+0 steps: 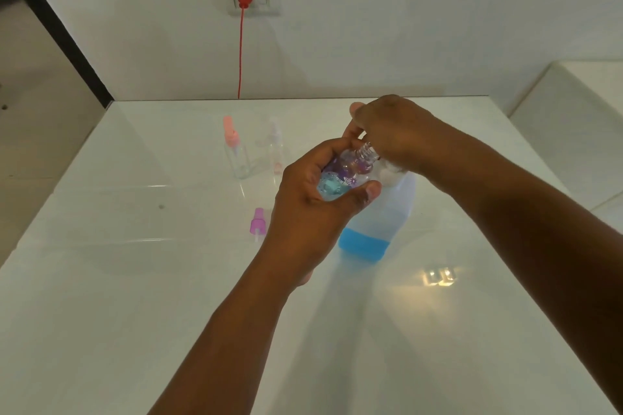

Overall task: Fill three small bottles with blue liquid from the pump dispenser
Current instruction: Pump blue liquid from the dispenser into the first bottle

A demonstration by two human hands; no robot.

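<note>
While the left hand [313, 199] grips a tilted small bottle [347, 172] with a purple label, its open neck sits under the pump dispenser [377, 216] head, which the right hand [394, 135] covers from above; two capped small bottles [236, 152] stand toward the surface [135, 280] far edge, a purple spray cap [258, 221] lying nearer

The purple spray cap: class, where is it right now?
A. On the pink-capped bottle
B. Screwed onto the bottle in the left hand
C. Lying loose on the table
C: the purple spray cap lies on the table, left of the left hand, whose bottle has a bare neck.
</note>
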